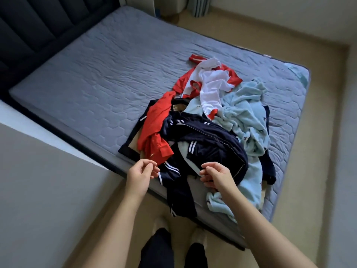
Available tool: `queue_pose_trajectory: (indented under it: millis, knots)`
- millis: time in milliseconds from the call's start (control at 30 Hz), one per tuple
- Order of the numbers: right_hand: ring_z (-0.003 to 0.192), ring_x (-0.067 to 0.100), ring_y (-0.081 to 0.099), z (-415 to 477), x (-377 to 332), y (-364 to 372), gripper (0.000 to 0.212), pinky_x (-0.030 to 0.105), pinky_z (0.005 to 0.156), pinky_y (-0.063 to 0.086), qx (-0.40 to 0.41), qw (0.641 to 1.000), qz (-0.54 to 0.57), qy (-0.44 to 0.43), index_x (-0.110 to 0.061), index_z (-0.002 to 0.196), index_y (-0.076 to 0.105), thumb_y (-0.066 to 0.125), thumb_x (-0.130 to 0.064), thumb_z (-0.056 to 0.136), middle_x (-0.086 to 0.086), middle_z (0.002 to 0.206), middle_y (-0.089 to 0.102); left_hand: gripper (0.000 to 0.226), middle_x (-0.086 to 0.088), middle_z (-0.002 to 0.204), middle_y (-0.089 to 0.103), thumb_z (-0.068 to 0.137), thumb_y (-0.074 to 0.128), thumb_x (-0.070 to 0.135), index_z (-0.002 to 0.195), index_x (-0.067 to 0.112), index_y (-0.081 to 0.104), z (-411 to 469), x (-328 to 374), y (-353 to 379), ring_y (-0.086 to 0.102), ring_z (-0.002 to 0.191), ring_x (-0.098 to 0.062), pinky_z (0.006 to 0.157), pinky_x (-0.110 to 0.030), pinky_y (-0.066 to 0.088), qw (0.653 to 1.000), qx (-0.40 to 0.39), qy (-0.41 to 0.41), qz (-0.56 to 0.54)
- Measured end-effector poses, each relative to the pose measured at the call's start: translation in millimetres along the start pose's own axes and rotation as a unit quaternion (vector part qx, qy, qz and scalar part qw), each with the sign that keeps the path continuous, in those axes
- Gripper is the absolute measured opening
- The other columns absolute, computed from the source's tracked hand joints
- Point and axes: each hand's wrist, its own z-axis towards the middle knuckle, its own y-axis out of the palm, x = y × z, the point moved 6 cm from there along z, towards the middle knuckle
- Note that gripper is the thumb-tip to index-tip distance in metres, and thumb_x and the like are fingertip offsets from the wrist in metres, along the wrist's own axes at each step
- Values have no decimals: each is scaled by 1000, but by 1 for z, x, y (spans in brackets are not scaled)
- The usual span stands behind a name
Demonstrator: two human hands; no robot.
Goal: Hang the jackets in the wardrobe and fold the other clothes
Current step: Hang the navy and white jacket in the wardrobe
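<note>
A heap of clothes lies on the near right part of the bed. On top at the front is a navy jacket with white stripes, partly hanging over the bed's edge. Left of it lies a red garment. Behind are a red and white top and a pale blue fleece piece. My left hand hovers at the bed's edge beside the navy jacket, fingers loosely curled, holding nothing. My right hand hovers just over the jacket's near edge, fingers relaxed and empty.
A dark padded headboard stands at the far left. A dark-edged tan bag or mat lies under the heap. Beige floor runs round the bed. A white surface fills the near left. My feet stand below.
</note>
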Motion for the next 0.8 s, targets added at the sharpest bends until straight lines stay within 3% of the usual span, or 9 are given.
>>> queue_pose_trajectory:
  millis: [100,200,300,367,467,600,667,733,800]
  knots:
    - [57,12,58,61,-3,31,23,22,53,44,-27,997,-70,15,-9,92,63,42,-1,94,3,73,66,26,3,66,70,92,50,2,75,17,64,60,-28,3,63,66,-16,61,-20,48,998,-17,-45,45]
    - [60,13,56,135,-1,62,24,23,53,42,-31,991,-128,33,-15,85,62,42,-3,90,3,75,66,22,5,73,71,88,56,7,74,20,65,142,-49,5,65,74,-15,71,-27,49,990,-35,-65,118]
    - [62,10,55,215,5,93,21,21,57,40,3,978,-205,22,-21,84,62,47,-6,85,2,83,66,18,10,77,67,85,60,16,72,27,64,230,-74,5,61,77,-11,62,-20,42,971,-48,-75,223]
    - [78,9,59,265,10,119,20,20,65,42,6,960,-281,8,-22,98,62,51,-12,84,-2,94,64,16,10,81,65,84,59,18,73,29,62,287,-95,7,60,81,-13,63,-21,43,954,-69,-88,279]
    - [117,23,49,337,15,159,48,34,94,42,25,922,-386,-27,-22,128,48,57,-17,82,3,128,48,11,5,100,63,82,61,20,90,26,59,360,-120,17,60,94,-16,80,-30,48,941,-88,-87,314]
    - [146,32,5,420,16,175,80,61,110,17,116,833,-541,-30,-34,147,17,60,-17,82,4,159,6,74,-10,141,37,75,72,37,138,21,36,434,-122,53,43,126,-27,103,-38,37,944,-77,19,322]
    - [146,37,-9,456,32,166,90,69,107,10,115,777,-619,5,-39,150,1,61,-18,86,8,160,-12,100,-6,155,13,67,73,53,147,33,16,458,-123,86,23,140,-28,110,-45,29,915,-106,77,382]
    - [145,39,2,478,54,149,84,65,104,26,104,752,-649,55,-40,149,4,59,-19,89,12,159,-4,107,1,158,-9,65,74,56,145,47,2,470,-138,118,14,142,-30,108,-50,31,870,-157,95,457]
    - [131,33,31,489,68,137,62,48,91,43,120,718,-685,28,-34,144,25,51,-16,91,11,145,28,95,-5,157,-3,74,72,38,144,49,7,472,-158,136,29,133,-36,98,-46,42,817,-192,105,533]
